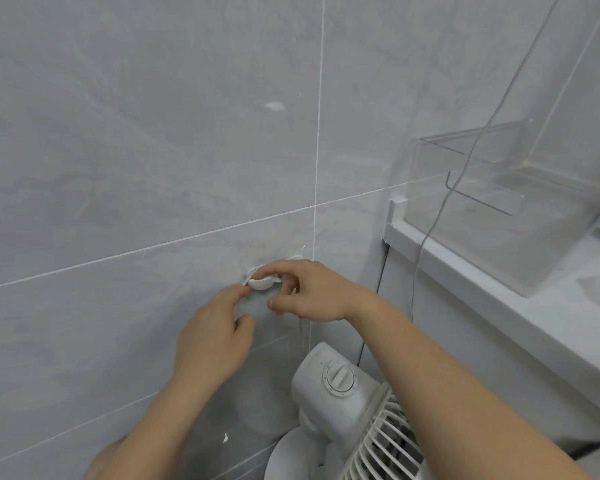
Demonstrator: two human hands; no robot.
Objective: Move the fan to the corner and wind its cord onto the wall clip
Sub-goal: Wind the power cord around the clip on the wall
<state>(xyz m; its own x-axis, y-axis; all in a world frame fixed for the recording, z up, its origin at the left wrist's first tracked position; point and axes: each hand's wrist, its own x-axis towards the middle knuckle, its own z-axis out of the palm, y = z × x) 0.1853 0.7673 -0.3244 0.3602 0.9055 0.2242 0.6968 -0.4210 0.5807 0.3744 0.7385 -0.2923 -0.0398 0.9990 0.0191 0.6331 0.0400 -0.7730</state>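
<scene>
A white fan (340, 389) with a round dial on top stands low in the corner by the tiled wall, its grille at the bottom edge. A white wall clip (264, 282) sticks to the tile above it. A thin white cord (245, 281) loops around the clip's left side. My left hand (212, 341) pinches the cord just left of the clip. My right hand (305, 292) has its index finger laid over the top of the clip and its thumb below. Whether it grips cord is hidden by the fingers.
A white ledge (499, 289) runs along the right, with a clear acrylic box (520, 209) on it. A thin grey cable (440, 209) hangs down in front of the box. A dark cable (378, 282) drops behind the ledge near the fan.
</scene>
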